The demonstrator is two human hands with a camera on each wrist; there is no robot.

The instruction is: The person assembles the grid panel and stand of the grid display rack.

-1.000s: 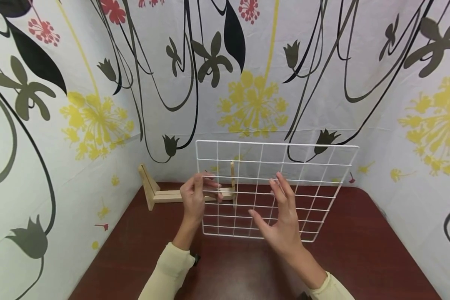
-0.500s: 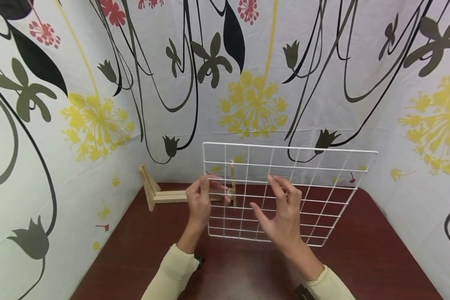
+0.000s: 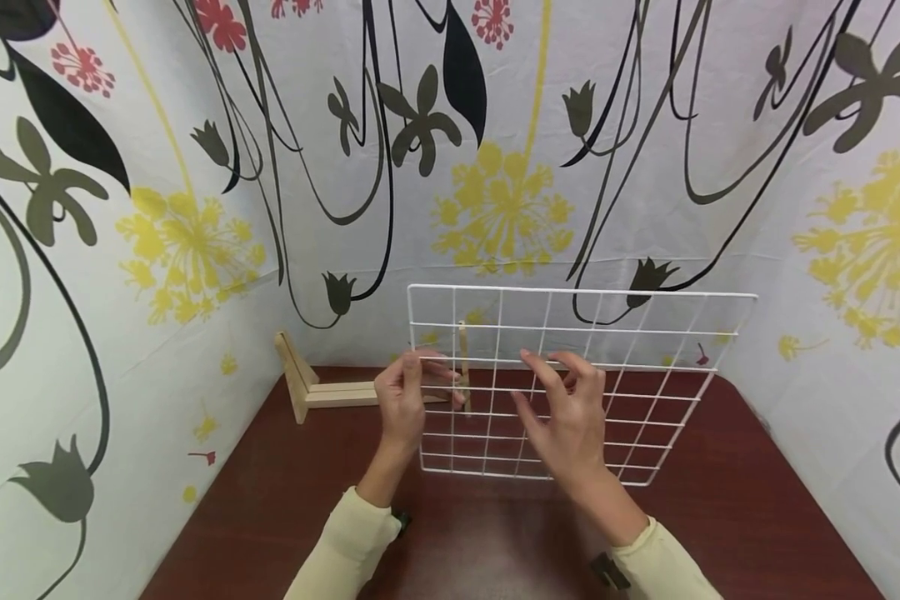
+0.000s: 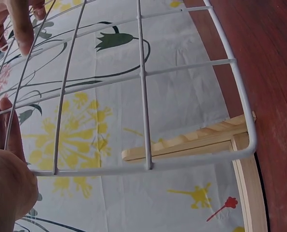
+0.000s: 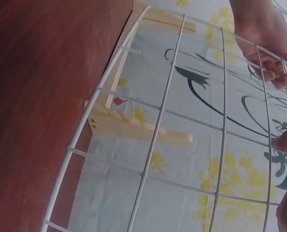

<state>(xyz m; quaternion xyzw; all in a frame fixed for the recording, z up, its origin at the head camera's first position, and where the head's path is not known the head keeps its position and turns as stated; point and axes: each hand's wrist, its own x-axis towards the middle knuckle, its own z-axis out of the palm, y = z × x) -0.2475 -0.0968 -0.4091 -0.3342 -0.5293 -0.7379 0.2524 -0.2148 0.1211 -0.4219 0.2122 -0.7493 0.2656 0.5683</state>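
Observation:
A white wire grid panel stands tilted above the table in the head view, its top edge against the curtain behind. My left hand grips its left edge, thumb on the near side and fingers behind the wires. In front of the panel's middle is my right hand, thumb and fingers spread apart and slightly bent, fingertips close to the wires. Behind the panel's left part is a wooden stand with two upright end pieces. The right wrist view shows notches along one wooden upright.
The dark red table runs back to a flower-patterned curtain, which surrounds it at the back and both sides. A dark object sits by the right sleeve.
The panel and my left hand have shifted right. The panel's lower right corner has risen slightly over the last half second. My right hand's fingers have bent more.

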